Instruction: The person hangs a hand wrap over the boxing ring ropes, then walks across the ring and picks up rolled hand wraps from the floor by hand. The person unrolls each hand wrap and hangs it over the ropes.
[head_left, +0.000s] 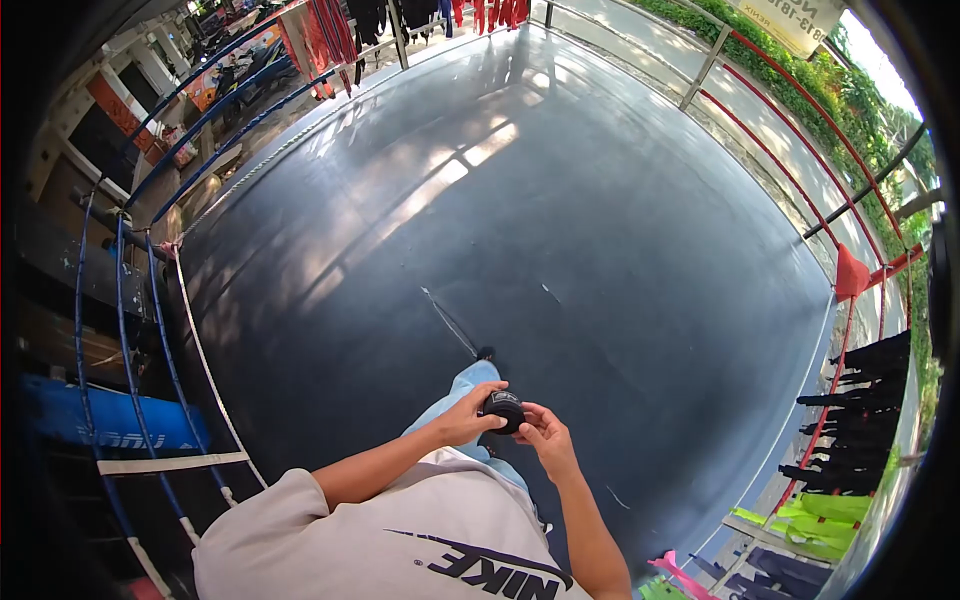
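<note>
A black roll, round and tightly wound with a small pale label on top, sits between my two hands in front of my waist. My left hand (468, 415) grips the black roll (504, 408) from its left side, thumb and fingers around the edge. On the other side my right hand (545, 436) holds the roll's right edge between thumb and fingers. Below them are my white shirt (350, 540) and light blue trousers (470, 383).
I stand on the dark mat (600, 260) of a ring. Blue ropes (125, 300) run along the left, red ropes (790, 115) along the right. Wraps (860, 415) hang at the right, more at the top. A red corner pad (851, 273) is at the right corner.
</note>
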